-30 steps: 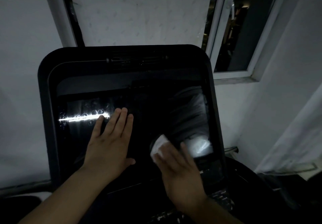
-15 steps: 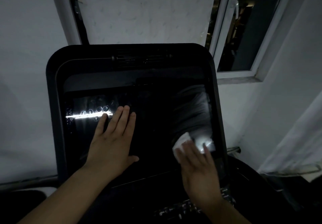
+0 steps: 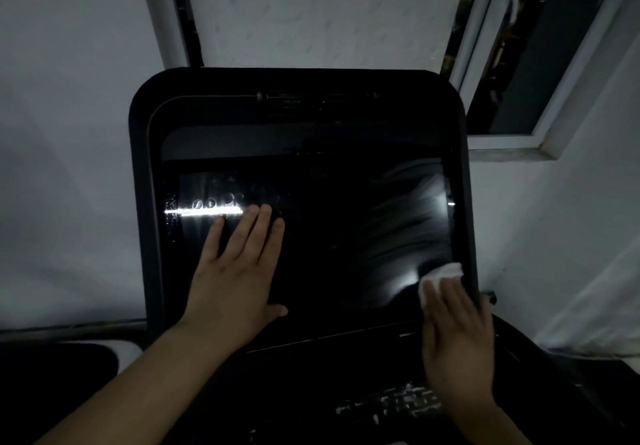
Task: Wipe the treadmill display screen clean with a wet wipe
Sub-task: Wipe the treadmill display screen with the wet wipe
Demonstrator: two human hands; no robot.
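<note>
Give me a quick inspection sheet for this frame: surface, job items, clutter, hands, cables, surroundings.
Surface: dark treadmill display screen, smeary streaks showing on its right part and round marks by a bright reflection at the left.
Job's things: white wet wipe at the screen's lower right corner.
Clutter: nothing seen.
Hands: left hand lies flat on the screen, fingers straight; right hand presses the wipe to the screen with straight fingers.
Cables: nothing seen.
Surroundings: white wall behind, open window at upper right, console buttons below the screen, too dim to read.
</note>
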